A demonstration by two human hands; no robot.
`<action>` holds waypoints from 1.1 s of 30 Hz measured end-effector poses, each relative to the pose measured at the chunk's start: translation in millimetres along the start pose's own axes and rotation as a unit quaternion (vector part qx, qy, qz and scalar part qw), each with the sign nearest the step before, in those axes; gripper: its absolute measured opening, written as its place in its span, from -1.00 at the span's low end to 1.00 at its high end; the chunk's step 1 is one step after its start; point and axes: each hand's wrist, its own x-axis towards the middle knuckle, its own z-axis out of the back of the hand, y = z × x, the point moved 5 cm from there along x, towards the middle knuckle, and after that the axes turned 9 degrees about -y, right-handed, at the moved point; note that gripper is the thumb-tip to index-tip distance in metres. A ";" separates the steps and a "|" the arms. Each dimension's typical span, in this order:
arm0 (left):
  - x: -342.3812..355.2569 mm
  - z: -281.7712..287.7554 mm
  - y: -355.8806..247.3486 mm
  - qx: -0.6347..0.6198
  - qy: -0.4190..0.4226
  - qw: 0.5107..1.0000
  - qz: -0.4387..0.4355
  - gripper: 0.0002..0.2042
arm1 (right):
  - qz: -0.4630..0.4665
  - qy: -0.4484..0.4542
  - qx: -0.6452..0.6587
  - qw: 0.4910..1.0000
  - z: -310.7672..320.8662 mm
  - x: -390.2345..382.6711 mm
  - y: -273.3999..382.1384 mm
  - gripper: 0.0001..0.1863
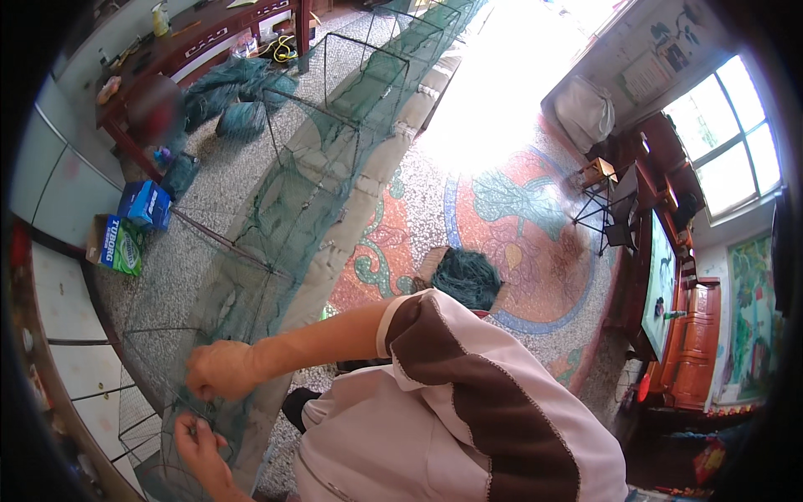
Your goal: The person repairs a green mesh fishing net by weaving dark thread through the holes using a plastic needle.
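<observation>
A long green mesh net trap (288, 201) with thin dark rectangular frames stretches from the lower left to the far top. At its near end my left hand (199, 445) is closed, thumb against curled fingers, on a bit of the netting. Just above it my right hand (224, 370) is curled into a loose fist over the mesh. What its fingers hold, if anything, is hidden beneath the hand. My right arm reaches across from the right in a pale and brown sleeve (427, 335).
Left of the net stand blue and green cardboard boxes (144, 206) and white cabinets (79, 368). Dark green netting (238, 92) lies by a red-brown table (201, 38). A bundle of dark green twine (466, 278) sits on the patterned floor. A stool (600, 174) stands at right.
</observation>
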 end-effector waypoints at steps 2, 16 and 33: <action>0.2 -0.5 -0.2 -0.003 0.009 1.000 -0.002 -0.88 | -0.020 0.000 0.011 1.000 -0.6 -0.4 -1.5 -0.94; -3.3 -2.7 -5.4 -0.026 0.057 0.998 0.014 -0.90 | -0.007 0.015 0.053 0.998 -1.3 -2.9 -2.3 -0.90; -16.7 -4.3 1.6 -0.057 -0.016 0.998 0.026 -0.87 | -0.006 -0.104 -0.014 0.994 -1.1 -14.8 26.6 -0.78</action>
